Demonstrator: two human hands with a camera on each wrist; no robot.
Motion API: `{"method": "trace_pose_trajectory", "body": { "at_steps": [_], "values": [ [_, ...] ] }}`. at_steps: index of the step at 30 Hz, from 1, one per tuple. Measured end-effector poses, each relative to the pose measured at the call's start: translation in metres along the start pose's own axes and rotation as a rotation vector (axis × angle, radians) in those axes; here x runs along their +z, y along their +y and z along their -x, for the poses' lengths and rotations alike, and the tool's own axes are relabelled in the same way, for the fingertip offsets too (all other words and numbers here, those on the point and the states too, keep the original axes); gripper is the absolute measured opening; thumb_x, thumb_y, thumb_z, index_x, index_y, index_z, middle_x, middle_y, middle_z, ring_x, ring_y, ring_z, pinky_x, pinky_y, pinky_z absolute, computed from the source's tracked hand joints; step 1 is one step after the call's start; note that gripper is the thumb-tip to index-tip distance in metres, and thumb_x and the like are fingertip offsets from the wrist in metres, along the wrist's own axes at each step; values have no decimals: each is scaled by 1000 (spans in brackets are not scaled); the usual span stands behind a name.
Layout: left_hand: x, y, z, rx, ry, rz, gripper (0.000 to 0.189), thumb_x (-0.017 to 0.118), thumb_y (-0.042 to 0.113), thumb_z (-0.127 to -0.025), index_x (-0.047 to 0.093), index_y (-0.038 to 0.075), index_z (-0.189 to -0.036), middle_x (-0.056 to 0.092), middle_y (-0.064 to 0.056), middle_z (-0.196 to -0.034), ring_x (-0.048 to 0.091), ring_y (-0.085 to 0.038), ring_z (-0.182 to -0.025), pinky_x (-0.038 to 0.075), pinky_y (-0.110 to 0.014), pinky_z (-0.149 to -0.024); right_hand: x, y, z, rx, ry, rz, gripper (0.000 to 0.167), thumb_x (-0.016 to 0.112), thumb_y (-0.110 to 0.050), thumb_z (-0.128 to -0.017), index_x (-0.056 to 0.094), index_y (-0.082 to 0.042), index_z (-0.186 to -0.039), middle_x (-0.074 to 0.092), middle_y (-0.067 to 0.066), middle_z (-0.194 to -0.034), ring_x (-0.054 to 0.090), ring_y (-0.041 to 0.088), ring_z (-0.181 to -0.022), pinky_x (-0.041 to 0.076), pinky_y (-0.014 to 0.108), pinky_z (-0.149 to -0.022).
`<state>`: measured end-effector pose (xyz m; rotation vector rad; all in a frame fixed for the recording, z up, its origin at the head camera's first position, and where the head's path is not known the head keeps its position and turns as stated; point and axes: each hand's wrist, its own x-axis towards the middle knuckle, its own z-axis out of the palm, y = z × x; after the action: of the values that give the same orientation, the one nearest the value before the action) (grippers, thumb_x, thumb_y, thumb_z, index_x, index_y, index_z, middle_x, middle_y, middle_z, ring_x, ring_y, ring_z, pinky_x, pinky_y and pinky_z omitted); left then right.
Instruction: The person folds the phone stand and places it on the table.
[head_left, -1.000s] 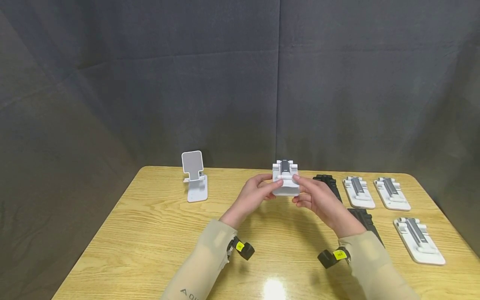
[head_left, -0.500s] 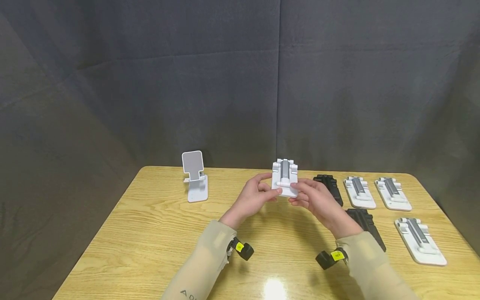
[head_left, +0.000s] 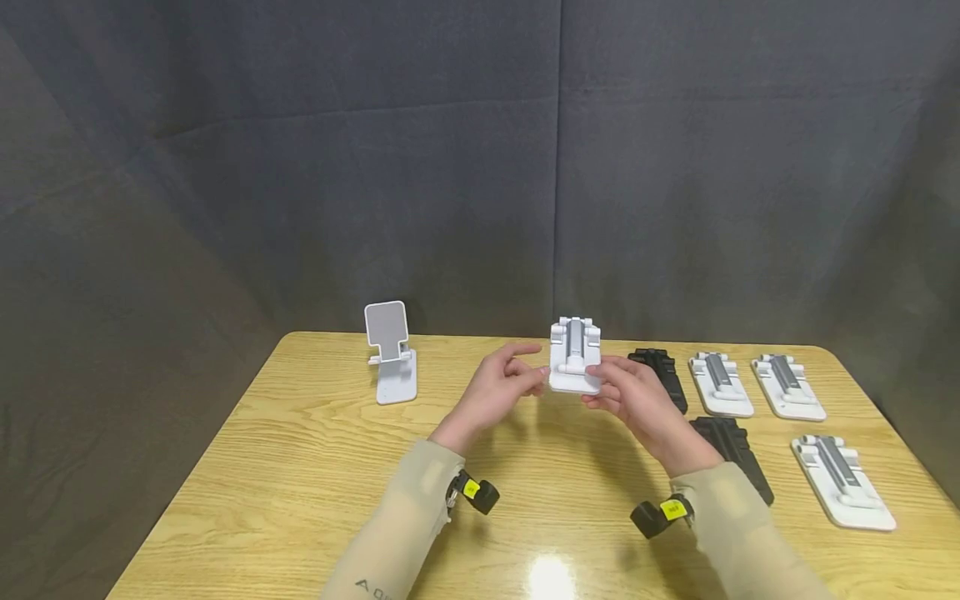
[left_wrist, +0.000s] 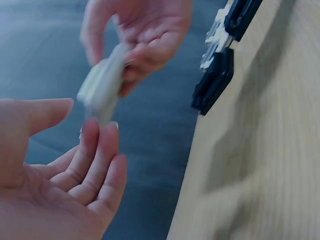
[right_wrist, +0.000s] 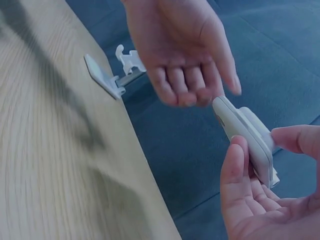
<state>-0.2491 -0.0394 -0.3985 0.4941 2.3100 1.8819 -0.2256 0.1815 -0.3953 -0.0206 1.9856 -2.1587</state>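
Note:
My right hand [head_left: 637, 398] pinches a white folding phone stand [head_left: 574, 357] by its right edge above the table, thumb on the face that bears the grey strip and fingers behind. The stand is folded flat and tilted up. Just to its left is my left hand [head_left: 497, 385], fingers loosely bent and thumb apart from the stand. In the left wrist view, the fingertips [left_wrist: 102, 132] of that hand lie close to the stand's near end; whether they touch it I cannot tell. In the right wrist view the stand [right_wrist: 247, 135] shows edge-on between the right thumb and fingers.
An unfolded white phone stand [head_left: 387, 354] stands at the table's back left. On the right lie folded stands: a black one [head_left: 660, 377], another black one [head_left: 733, 454], and several white ones [head_left: 842, 482]. A dark curtain [head_left: 450, 167] hangs behind the wooden table [head_left: 300, 467].
The stand in my hands has tipped, so its strip side shows more fully. My left hand has let go of it and drawn slightly left; my right hand keeps its hold.

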Motion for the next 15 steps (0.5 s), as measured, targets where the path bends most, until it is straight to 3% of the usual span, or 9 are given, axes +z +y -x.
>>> {"method": "trace_pose_trajectory", "body": {
  "at_steps": [3, 9, 15],
  "values": [
    [-10, 2, -1, 25, 41, -9, 40, 65, 16, -101, 58, 0, -137, 72, -16, -93, 69, -22, -84, 56, -35, -83, -4, 3, 0, -3, -1, -6, 54, 54, -16, -104, 32, 16, -142, 60, 18, -115, 67, 13, -85, 57, 27, -82],
    [-26, 6, -2, 21, 107, 13, 38, 65, 14, -101, 58, 0, -136, 70, -19, -94, 69, -22, -85, 55, -35, -86, -9, 8, -1, 5, -3, -4, 55, 55, -16, -104, 33, 16, -142, 60, 17, -114, 66, 12, -83, 56, 25, -79],
    [-46, 8, -2, 53, 229, 21, 32, 65, 11, -100, 62, 1, -130, 70, -5, -86, 68, -22, -85, 53, -33, -84, -12, 11, -2, 22, -2, 4, 59, 55, -15, -103, 29, 16, -146, 59, 18, -116, 65, 12, -83, 56, 26, -79]
  ]
}}
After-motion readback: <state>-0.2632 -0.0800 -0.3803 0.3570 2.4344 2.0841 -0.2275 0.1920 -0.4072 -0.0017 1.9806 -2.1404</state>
